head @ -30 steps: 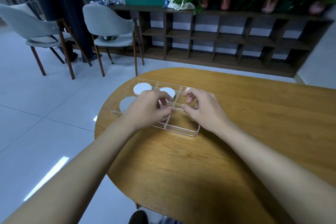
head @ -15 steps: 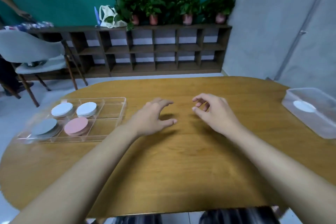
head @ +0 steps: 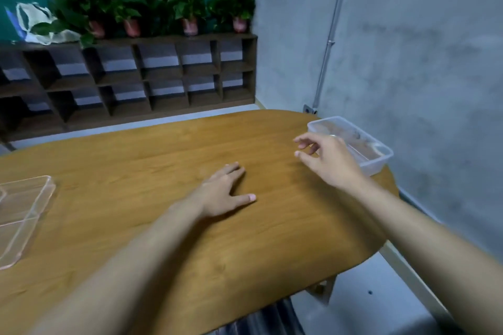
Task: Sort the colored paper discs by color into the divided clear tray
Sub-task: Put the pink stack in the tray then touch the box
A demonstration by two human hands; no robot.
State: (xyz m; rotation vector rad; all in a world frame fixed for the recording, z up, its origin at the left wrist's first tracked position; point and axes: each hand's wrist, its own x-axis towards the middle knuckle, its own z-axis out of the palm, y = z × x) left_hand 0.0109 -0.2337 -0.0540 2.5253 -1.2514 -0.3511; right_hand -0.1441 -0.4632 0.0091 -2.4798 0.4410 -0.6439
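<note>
The divided clear tray [head: 40,198] lies at the table's left edge, only its right end in view, and the discs in it are out of frame. My left hand [head: 221,193] rests flat on the wooden table [head: 163,158] near the middle, fingers straight, holding nothing. My right hand [head: 329,160] hovers above the table at the right, fingers loosely curled and empty, just in front of a clear plastic box [head: 377,160]. The box's contents are blurred and partly hidden by the hand.
A grey wall [head: 408,62] runs close along the table's right end. A dark wooden shelf unit [head: 136,76] with potted plants [head: 163,8] and a white bag [head: 35,24] stands behind the table.
My view has swung right, so the divided tray slid to the left edge. My right hand moved toward the clear box; my left hand settled flat on the table.
</note>
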